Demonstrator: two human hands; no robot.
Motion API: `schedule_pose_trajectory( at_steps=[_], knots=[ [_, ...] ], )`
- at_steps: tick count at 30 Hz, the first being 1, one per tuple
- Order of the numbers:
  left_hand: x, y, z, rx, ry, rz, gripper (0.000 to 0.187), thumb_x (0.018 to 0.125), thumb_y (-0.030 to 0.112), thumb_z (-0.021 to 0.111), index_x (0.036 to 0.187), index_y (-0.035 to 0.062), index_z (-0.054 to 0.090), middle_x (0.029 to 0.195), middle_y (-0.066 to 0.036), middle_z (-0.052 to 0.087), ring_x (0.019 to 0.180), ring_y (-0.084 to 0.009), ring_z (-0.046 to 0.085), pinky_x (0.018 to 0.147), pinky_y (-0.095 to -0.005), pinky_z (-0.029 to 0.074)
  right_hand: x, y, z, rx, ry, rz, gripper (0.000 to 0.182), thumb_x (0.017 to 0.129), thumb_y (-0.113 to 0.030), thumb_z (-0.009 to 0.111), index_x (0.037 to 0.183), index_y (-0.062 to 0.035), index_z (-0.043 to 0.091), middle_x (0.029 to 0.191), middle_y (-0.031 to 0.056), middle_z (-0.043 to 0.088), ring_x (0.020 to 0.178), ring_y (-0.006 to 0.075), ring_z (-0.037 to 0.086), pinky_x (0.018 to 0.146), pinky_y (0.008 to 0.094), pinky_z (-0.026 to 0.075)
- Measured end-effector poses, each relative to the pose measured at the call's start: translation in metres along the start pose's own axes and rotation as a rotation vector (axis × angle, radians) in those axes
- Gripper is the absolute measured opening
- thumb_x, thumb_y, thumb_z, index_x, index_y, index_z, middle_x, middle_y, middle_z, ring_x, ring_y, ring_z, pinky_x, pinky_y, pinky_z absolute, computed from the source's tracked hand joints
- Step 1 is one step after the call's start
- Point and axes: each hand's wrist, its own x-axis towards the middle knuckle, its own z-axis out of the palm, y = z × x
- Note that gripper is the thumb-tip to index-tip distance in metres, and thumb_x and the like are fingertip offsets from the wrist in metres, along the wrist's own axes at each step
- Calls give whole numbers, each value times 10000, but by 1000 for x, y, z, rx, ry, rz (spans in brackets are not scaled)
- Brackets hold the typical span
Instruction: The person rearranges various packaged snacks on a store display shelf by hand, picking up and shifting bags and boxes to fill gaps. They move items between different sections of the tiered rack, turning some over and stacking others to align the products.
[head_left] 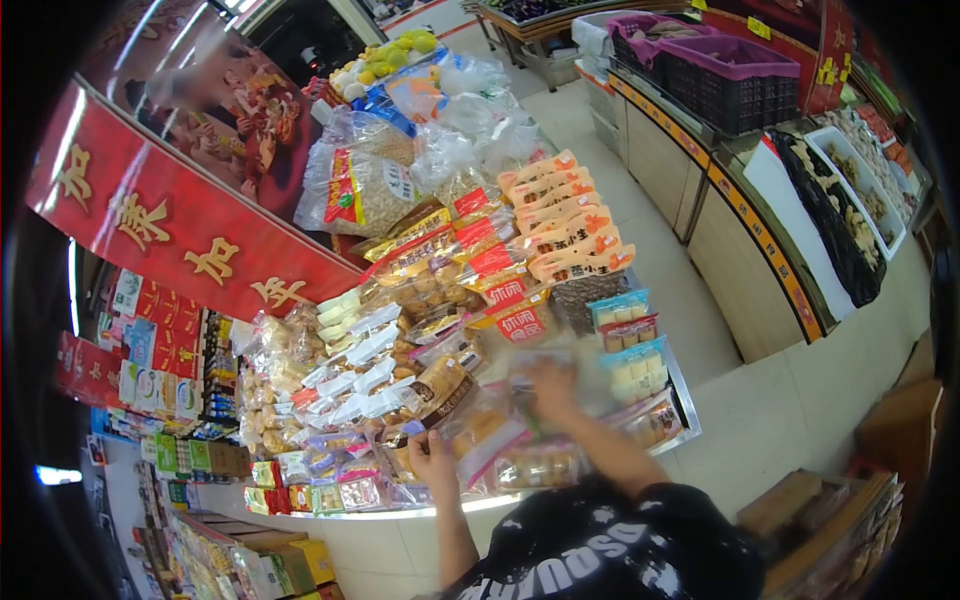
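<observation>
My left hand (432,462) is closed at the front of the display, its fingers pinched on the edge of a clear plastic packet (482,428) with a pink border and light brown food inside. Over the middle of the display, my right hand (550,392) is smeared by motion, above or touching a blurred clear packet (535,366); its grip cannot be made out. Just behind my left hand lies a brown snack packet (442,386). Packets of white rolls (636,370) sit to the right of my right hand.
Red-labelled snack bags (520,322) and orange packets (580,245) fill the display's far side. Its metal rim (690,400) runs along the right. Beyond an aisle stands a wooden counter (745,240) with a black crate (740,95). A red banner (190,215) hangs at left.
</observation>
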Motion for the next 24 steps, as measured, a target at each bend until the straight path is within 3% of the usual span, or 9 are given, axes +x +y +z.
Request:
schedule_pose_trajectory(
  at_steps=[5,7,10,14,16,18,20,22,24],
  knots=[
    [-1,5,-7,-18,3,-12,136,957,135,652,908,21,596,806,2,561,748,-84,467,689,-250,407,6,23,-10,404,-6,79,695,766,-288,806,1387,-125,539,1448,143,503,1373,279,451,1078,559,375],
    [-1,15,-2,31,-34,17,149,949,151,671,921,13,619,817,-12,597,757,-93,494,697,-260,425,-3,26,-25,1203,0,150,693,820,-266,759,1441,-134,482,1397,133,546,1304,289,514,1036,505,441],
    [-1,15,14,3,-90,-11,151,938,147,679,917,5,631,828,-17,609,767,-102,513,710,-268,438,-35,27,-77,1799,-129,205,770,850,-292,740,1513,-135,381,1405,123,532,1325,289,484,995,485,477],
    [-12,21,60,-226,-180,-169,151,912,149,697,893,5,657,856,-24,620,788,-100,525,731,-275,451,-77,3,-127,1563,24,93,902,850,-316,746,1566,-90,247,1415,145,504,1330,297,473,1053,450,429],
    [-20,21,86,-103,-199,-32,159,894,159,715,905,8,666,860,-42,630,795,-119,546,744,-282,459,-80,12,-110,1453,134,-100,991,832,-373,773,1577,-66,197,1422,170,479,1336,294,455,1091,421,382],
    [-36,14,118,1,-222,129,126,899,125,706,881,7,666,835,-38,650,826,-131,581,781,-303,475,-90,13,-104,1337,63,8,1087,780,-424,810,1570,-29,176,1459,222,416,1354,354,427,1122,444,339],
    [-47,-19,146,63,-283,197,111,896,112,705,905,5,677,829,-51,651,819,-131,591,749,-307,480,-95,15,-102,696,192,-54,1144,726,-467,841,1556,-15,196,1480,287,346,1374,433,374,1129,470,330],
    [-58,-61,171,-41,-436,-70,123,897,120,702,921,1,681,825,-49,656,795,-130,594,710,-307,479,-99,22,-96,583,166,-13,1202,703,-549,825,1557,-15,168,1484,333,287,1376,501,326,1144,517,293],
    [-64,-62,173,-44,-490,-16,154,900,136,700,947,-9,682,815,-46,659,787,-133,601,712,-304,489,-103,35,-79,390,147,48,1240,713,-637,771,1567,-21,117,1505,352,259,1385,528,299,1141,560,272]
  ],
)
